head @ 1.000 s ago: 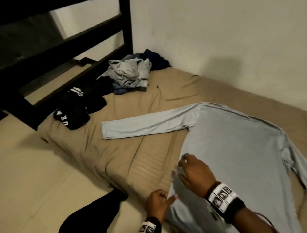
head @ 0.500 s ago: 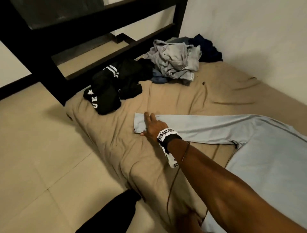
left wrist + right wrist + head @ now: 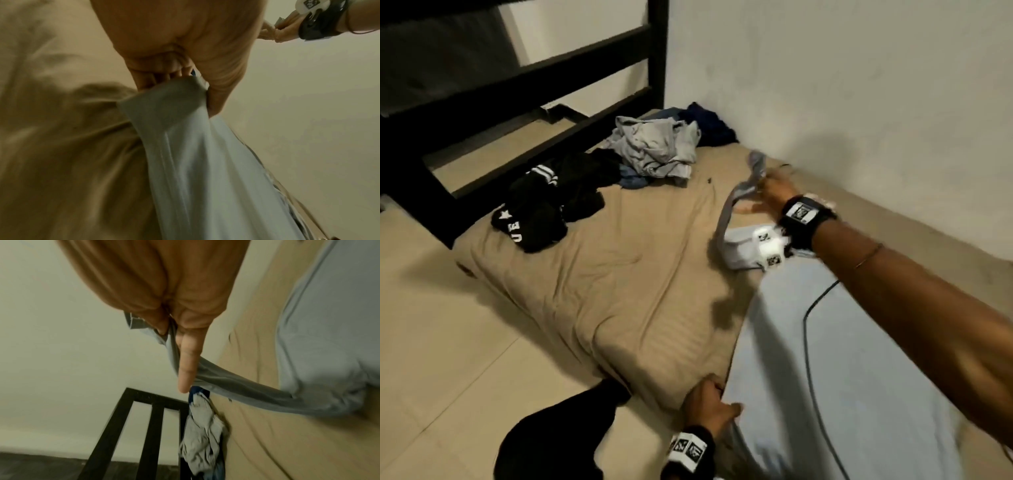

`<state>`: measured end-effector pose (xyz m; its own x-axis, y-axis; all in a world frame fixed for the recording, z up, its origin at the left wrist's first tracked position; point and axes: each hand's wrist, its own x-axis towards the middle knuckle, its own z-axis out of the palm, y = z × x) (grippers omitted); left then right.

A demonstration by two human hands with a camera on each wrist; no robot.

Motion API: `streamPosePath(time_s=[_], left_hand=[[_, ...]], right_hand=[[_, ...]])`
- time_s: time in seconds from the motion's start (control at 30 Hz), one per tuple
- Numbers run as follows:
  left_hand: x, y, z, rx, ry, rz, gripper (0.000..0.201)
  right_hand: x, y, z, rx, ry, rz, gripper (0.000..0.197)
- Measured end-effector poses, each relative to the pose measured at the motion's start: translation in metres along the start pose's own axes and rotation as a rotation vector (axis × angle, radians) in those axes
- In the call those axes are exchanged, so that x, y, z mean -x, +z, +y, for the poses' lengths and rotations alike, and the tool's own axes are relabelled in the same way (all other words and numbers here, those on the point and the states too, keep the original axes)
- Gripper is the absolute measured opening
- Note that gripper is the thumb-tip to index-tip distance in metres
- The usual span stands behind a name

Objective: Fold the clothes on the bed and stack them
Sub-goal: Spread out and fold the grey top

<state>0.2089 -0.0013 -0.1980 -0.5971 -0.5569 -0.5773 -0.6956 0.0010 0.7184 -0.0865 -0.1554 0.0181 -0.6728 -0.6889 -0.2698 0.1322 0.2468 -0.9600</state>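
A light blue long-sleeved shirt (image 3: pixel 859 359) lies spread on the tan mattress (image 3: pixel 626 281). My right hand (image 3: pixel 770 192) pinches the end of its sleeve (image 3: pixel 739 192) and holds it lifted above the bed, near the wall; the sleeve (image 3: pixel 226 381) hangs from the hand down to the shirt body. My left hand (image 3: pixel 709 407) grips the shirt's hem corner (image 3: pixel 174 100) at the mattress's near edge. A crumpled grey garment (image 3: pixel 657 147), a dark blue one (image 3: pixel 709 126) and black clothes (image 3: pixel 551 202) lie at the far end of the bed.
A black bed frame (image 3: pixel 524 89) stands behind the clothes pile. A pale wall (image 3: pixel 859 96) runs along the bed's far side. Tiled floor (image 3: pixel 448 359) lies to the left, with my black-clad knee (image 3: pixel 558 438) by the mattress edge.
My right hand took hold of the sleeve end that lay flat on the mattress and lifted it up and to the right, toward the shirt body. My left hand now grips the hem corner.
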Motion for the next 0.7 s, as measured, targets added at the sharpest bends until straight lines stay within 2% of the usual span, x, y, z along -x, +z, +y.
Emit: streamPosePath(time_s=[0.1, 0.2, 0.3, 0.37, 0.47, 0.6, 0.7], left_hand=[[0.002, 0.021, 0.009, -0.042, 0.104, 0.065, 0.035], [0.024, 0.039, 0.038, -0.066, 0.224, 0.084, 0.057], [0.051, 0.054, 0.076, -0.219, 0.316, 0.066, 0.065], [0.062, 0.07, 0.085, -0.307, 0.383, 0.07, 0.065], [0.073, 0.097, 0.096, -0.42, 0.462, 0.073, 0.068], [0.08, 0.132, 0.107, -0.605, 0.446, 0.019, 0.062], [0.088, 0.15, 0.114, -0.742, 0.409, -0.07, 0.054]], right_hand=[[0.024, -0.086, -0.055, -0.275, -0.067, 0.06, 0.021], [0.043, -0.157, -0.083, -0.382, -0.136, 0.136, 0.016], [0.066, -0.215, -0.096, -0.477, -0.21, 0.167, 0.019], [0.079, -0.249, -0.095, -0.527, -0.238, 0.197, 0.025], [0.101, -0.303, -0.085, -0.581, -0.262, 0.278, 0.021], [0.118, -0.362, -0.062, -0.597, -0.251, 0.375, 0.028], [0.134, -0.387, -0.038, -0.56, -0.217, 0.403, 0.032]])
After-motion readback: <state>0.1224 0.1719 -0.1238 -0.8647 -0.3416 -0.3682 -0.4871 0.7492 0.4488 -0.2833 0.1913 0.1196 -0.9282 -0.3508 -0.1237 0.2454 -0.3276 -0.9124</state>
